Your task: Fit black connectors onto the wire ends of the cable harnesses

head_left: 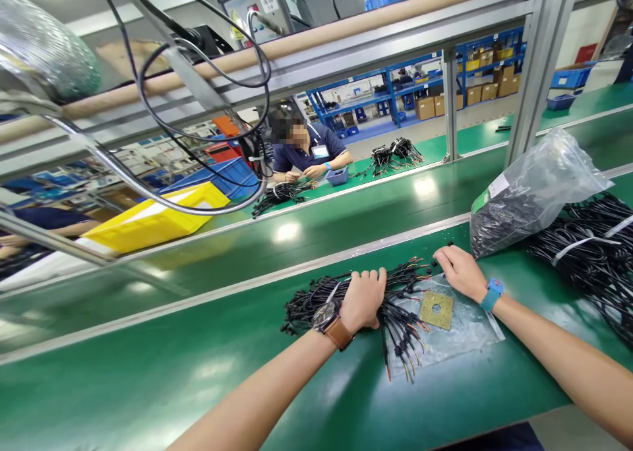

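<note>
My left hand (pixel 364 298) is closed over a bundle of black cables (pixel 309 300) that lies on the green bench. The cables' stripped ends, with coppery and coloured wires, fan out to the right of it. My right hand (pixel 461 271) is curled near the table beside a few small black pieces (pixel 434 264); its fingertips are partly hidden, and what they hold cannot be made out. Between my hands, a yellowish square plate (pixel 437 310) with a round hole rests on a flat clear plastic bag (pixel 465 335).
A clear bag of small black parts (pixel 509 220) stands at the right, next to a large tied cable bundle (pixel 593 246). Across the belt (pixel 346 217) a co-worker (pixel 309 148) handles cables near a small blue bin (pixel 337 176). A metal frame (pixel 316 49) and hanging hoses cross overhead.
</note>
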### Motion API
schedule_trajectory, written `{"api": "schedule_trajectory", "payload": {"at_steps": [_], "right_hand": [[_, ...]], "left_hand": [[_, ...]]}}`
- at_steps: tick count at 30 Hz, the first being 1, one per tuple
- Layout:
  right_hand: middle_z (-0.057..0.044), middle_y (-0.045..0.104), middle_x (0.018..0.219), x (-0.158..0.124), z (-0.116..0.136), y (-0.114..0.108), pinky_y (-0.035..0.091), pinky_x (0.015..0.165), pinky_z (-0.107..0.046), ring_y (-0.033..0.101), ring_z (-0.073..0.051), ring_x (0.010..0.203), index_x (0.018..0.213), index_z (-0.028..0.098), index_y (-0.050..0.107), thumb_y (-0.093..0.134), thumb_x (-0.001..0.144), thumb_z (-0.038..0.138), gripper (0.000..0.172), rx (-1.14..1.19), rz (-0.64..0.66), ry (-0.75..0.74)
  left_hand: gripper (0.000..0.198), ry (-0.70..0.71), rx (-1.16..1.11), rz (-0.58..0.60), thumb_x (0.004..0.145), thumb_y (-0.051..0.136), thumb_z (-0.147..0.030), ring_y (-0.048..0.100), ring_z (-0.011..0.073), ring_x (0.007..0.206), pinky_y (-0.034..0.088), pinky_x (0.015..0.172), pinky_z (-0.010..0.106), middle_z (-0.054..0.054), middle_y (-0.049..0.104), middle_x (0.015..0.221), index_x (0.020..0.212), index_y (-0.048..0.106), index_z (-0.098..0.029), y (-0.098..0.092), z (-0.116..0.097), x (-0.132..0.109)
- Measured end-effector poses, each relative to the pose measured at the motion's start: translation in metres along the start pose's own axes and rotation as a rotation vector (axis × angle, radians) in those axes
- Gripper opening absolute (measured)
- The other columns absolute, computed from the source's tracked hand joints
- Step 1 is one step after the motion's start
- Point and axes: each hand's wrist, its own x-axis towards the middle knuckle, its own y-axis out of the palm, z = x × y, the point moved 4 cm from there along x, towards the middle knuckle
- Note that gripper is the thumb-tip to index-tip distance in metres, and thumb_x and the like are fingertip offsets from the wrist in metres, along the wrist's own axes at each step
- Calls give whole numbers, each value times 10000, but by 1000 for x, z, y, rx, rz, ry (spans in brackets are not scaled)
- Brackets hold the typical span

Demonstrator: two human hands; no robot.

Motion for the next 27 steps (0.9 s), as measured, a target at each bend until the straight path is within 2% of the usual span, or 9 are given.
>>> {"api": "schedule_trajectory", "payload": {"at_steps": [2, 5, 8, 10, 12, 15, 21, 24, 27], "right_hand": [[-63, 685, 923, 0, 0, 1, 433, 815, -349, 603, -228, 879, 942, 219, 630, 338, 1092, 362, 358, 0, 2, 0], [-56, 674, 886, 0, 1, 1, 433, 809, -347, 596, -225, 859, 937, 220, 629, 335, 1092, 365, 363, -2, 11, -1], [-51, 665, 866, 0, 2, 2, 436, 807, -346, 591, -222, 849, 937, 224, 629, 330, 1093, 381, 372, -4, 22, 1], [-53, 667, 877, -1, 1, 2, 439, 811, -349, 591, -223, 853, 939, 224, 630, 328, 1092, 387, 376, -4, 26, 3], [-53, 665, 870, -2, 1, 3, 440, 809, -353, 590, -225, 850, 936, 222, 634, 329, 1091, 387, 380, -2, 33, 6], [-49, 660, 848, -3, 0, 4, 441, 804, -354, 589, -227, 840, 933, 223, 642, 332, 1089, 387, 384, 6, 44, 9], [-49, 679, 889, -4, -5, 5, 447, 810, -352, 603, -227, 862, 935, 224, 648, 326, 1089, 400, 398, 16, 39, 36], [-47, 689, 891, -5, -7, 5, 453, 808, -353, 615, -229, 868, 949, 228, 658, 333, 1084, 416, 398, 25, 40, 42], [-53, 696, 897, -8, -8, 6, 459, 802, -362, 628, -237, 867, 960, 221, 665, 341, 1076, 428, 402, 42, 42, 44]], "left_hand": [[1091, -9, 17, -38, 613, 910, -349, 587, 360, 1054, 464, 916, 485, 250, 609, 1206, 1503, 382, -3, -1, -3, -9], [799, -37, 48, -102, 758, 704, -162, 560, 352, 1056, 449, 912, 505, 244, 595, 1217, 1481, 401, -10, -2, -9, -25], [615, -122, 93, -221, 748, 581, -84, 537, 331, 1003, 438, 889, 500, 200, 600, 1142, 1359, 513, -45, -4, -10, -42], [467, -187, 97, -283, 727, 569, -93, 517, 316, 955, 436, 856, 480, 157, 592, 1055, 1193, 591, -96, -4, -8, -53], [373, -239, 71, -312, 707, 566, -100, 504, 311, 939, 434, 845, 467, 131, 577, 1008, 1076, 603, -138, -3, -5, -63], [393, -288, 21, -350, 681, 549, -84, 507, 315, 970, 431, 883, 469, 122, 570, 1012, 1065, 596, -150, 0, -1, -76], [554, -359, -128, -463, 643, 531, -53, 522, 326, 1068, 405, 1009, 497, 144, 592, 1081, 1192, 580, -102, 12, 10, -97], [567, -404, -196, -528, 640, 525, -48, 529, 322, 1075, 405, 1022, 492, 148, 602, 1089, 1203, 576, -90, 15, 17, -106], [547, -429, -254, -540, 646, 534, -62, 533, 318, 1084, 405, 1038, 490, 142, 602, 1100, 1189, 577, -118, 15, 18, -110]]}}
